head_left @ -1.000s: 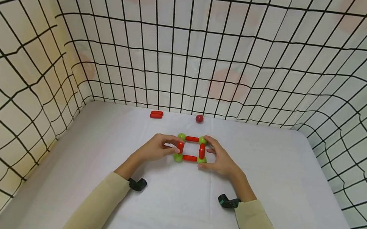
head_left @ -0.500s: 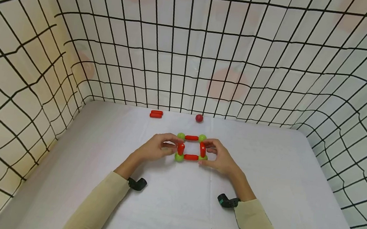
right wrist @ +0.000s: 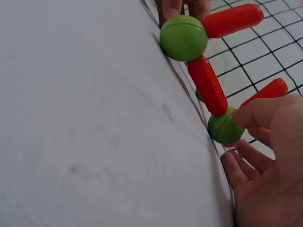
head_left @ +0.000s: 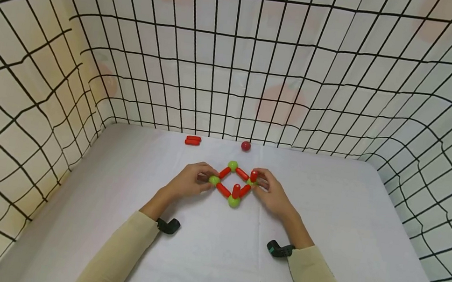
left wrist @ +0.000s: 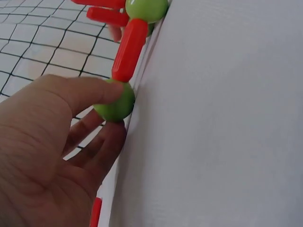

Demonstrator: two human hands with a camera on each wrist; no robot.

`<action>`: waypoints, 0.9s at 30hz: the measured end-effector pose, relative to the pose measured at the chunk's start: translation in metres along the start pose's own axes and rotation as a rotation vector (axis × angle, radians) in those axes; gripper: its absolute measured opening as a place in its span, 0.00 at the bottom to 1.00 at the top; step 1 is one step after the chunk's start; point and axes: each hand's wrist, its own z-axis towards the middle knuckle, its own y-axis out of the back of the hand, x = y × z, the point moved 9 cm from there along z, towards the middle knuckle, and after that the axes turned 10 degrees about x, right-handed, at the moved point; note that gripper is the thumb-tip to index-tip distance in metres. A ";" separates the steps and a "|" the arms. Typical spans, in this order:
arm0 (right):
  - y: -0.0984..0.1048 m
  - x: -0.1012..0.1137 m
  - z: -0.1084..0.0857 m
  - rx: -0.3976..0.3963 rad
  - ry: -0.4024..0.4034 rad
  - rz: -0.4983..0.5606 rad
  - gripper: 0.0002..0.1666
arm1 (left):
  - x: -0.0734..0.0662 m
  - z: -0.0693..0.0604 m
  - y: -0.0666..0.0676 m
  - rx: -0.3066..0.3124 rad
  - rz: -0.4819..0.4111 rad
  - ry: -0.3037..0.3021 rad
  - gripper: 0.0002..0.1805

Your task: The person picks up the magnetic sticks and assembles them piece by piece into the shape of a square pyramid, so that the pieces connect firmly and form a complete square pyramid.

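Ball (head_left: pixel 245 146) behind frame (head_left: pixel 245 191), rods (head_left: pixel 193 142) behind left

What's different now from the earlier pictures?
The toy frame turned counterclockwise, seen from above, from square-on to a diamond. The left hand now pinches its left green ball; the right hand holds its right green ball. The loose red rods and red ball stayed put.

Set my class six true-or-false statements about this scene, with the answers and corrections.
1. The left hand pinches a green ball. True.
2. The loose ball behind the frame is green. False: it is red.
3. Four green balls form the frame's corners. True.
4. Two loose red sticks lie side by side. True.
5. Both raised sticks stand on one ball. False: they stand on separate balls.
6. The right hand holds the loose ball. False: it pinches a green corner ball.
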 end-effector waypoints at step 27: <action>-0.008 0.005 0.000 0.114 -0.052 -0.137 0.69 | -0.005 0.002 0.011 0.020 0.015 -0.066 0.22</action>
